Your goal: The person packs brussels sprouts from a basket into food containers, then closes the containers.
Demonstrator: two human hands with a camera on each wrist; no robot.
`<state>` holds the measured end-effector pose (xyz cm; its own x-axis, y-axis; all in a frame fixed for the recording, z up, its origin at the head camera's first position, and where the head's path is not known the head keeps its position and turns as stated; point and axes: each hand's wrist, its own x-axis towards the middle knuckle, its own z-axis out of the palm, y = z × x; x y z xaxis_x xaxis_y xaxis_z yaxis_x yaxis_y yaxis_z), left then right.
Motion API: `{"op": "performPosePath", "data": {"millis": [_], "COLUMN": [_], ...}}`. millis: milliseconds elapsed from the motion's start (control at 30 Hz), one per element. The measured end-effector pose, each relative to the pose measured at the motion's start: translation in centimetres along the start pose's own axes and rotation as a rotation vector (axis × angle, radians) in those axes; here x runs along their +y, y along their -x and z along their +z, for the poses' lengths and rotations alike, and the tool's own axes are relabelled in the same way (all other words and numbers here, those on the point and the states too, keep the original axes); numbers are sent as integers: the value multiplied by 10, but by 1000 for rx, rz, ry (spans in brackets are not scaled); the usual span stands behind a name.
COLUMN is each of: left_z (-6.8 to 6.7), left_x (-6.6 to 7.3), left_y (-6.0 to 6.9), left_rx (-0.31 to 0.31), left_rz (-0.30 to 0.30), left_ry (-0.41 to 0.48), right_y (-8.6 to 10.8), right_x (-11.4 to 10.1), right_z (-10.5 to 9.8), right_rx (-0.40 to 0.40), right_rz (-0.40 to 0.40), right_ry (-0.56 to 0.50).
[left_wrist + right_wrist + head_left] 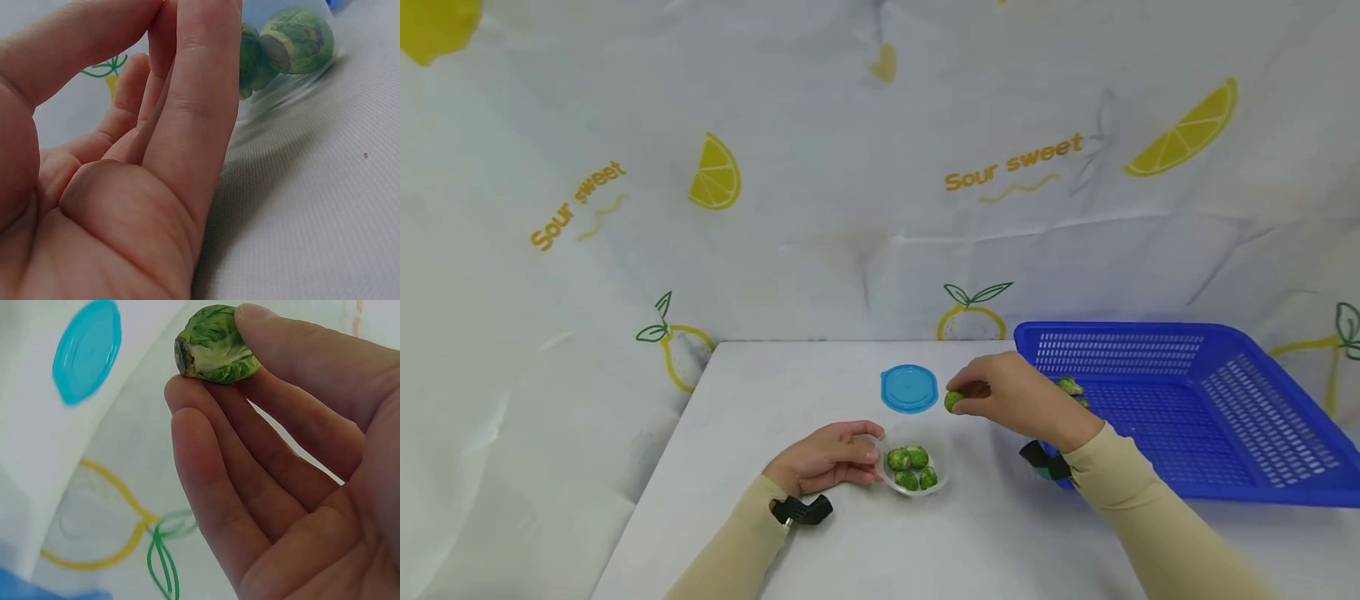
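Note:
A green Brussels sprout [953, 402] is pinched between the thumb and fingers of my right hand [1011, 396], above the table and to the right of the bowl. The right wrist view shows the cut stem end of this Brussels sprout [215, 347] facing left. On the table, a small clear bowl [913, 490] contains several Brussels sprouts [907, 480]. My left hand [831, 456] holds this bowl by its left side with curved fingers. In the left wrist view, fingers [194, 94] cover part of the bowl and its sprouts [299, 42].
A blue lid [910, 388] lies flat behind the bowl. At the right stands a large blue plastic basket [1150, 417] with slotted walls; a few sprouts [1070, 386] show inside its left end, partly behind my right wrist. White lemon-print sheeting [820, 208] hangs behind the table.

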<state>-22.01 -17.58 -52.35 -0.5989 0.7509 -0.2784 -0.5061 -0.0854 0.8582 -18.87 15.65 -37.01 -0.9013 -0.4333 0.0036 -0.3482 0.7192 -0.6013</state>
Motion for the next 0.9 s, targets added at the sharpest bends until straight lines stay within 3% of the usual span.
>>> {"op": "performPosePath", "data": {"millis": [233,467,900], "left_z": [0,0,-1], "left_x": [1,0,0], "left_y": [-3,-5,-3], "left_rx": [-9,-9,-12], "left_rz": [-2,4,4], "left_ry": [-1,0,-11], "right_y": [-7,0,4], "right_x": [-9,-15,-18], "right_z": [27,48,73], "right_rx": [-7,-27,-99], "right_rz": [-76,-118,-121], "right_ry": [22,26,-15]}}
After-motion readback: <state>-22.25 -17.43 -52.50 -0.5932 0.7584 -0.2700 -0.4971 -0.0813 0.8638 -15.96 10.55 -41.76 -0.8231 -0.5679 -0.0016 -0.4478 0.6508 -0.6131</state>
